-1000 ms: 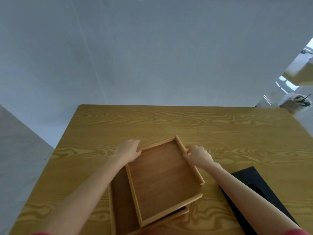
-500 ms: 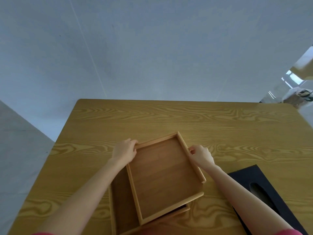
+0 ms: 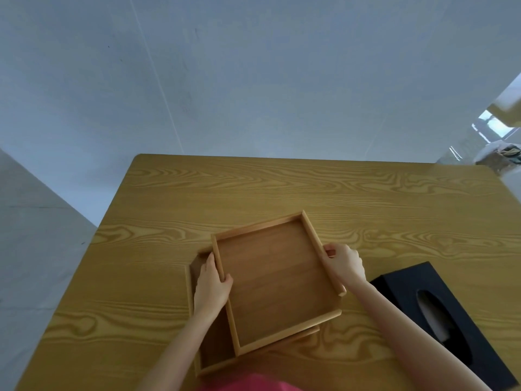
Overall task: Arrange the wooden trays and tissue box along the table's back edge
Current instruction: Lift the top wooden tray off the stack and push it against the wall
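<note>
A square wooden tray [image 3: 275,280] lies askew on top of a second wooden tray [image 3: 214,348] near the table's front middle. My left hand [image 3: 212,283] grips the upper tray's left rim, thumb inside. My right hand [image 3: 342,261] grips its right rim. The lower tray shows only along the left and front; the rest is hidden under the upper one. A black tissue box [image 3: 442,314] with an oval slot lies to the right of my right forearm.
The wooden table [image 3: 282,190] reaches to a pale wall at its back edge. Its left edge drops to a grey floor. Past the back right corner stands some clutter [image 3: 504,153].
Both hands have slid nearer along the upper tray's side rims, from its far corners toward the middle. The view has tilted down, so the tissue box shows more fully.
</note>
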### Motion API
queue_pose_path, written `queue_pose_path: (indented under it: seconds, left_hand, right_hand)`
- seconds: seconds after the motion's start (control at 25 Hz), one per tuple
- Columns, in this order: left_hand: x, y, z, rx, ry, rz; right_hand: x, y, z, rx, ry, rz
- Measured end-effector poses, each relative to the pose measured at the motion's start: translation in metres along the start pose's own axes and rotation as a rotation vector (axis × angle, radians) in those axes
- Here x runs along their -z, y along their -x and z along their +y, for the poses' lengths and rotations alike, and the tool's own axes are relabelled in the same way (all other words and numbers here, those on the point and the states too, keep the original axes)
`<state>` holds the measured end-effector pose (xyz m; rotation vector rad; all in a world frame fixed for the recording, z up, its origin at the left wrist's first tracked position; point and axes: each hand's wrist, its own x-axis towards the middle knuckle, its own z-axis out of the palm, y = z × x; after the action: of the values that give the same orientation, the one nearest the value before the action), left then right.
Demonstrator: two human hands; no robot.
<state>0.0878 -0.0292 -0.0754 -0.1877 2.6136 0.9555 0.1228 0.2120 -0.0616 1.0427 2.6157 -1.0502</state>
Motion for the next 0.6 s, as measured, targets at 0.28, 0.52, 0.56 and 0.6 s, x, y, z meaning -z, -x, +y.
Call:
queue_pose_path:
  seconds: [0.28, 0.52, 0.56, 0.6]
  left_hand:
    - [0.008, 0.001, -0.005, 0.016, 0.127, -0.070]
    - [0.024, -0.002, 0.008, -0.039, 0.096, -0.091]
    - [0.026, -0.005, 0.013, -0.058, 0.096, -0.084]
    - [0.026, -0.008, 0.019, -0.076, 0.099, -0.078]
  right_hand:
    - [-0.006, 0.021, 0.011, 0.014, -0.013, 0.045]
    - [-0.002, 0.025, 0.009, 0.003, -0.033, 0.116]
    - [0.001, 0.022, 0.008, -0.002, -0.044, 0.121]
    - [0.007, 0.019, 0.008, -0.006, -0.060, 0.129]
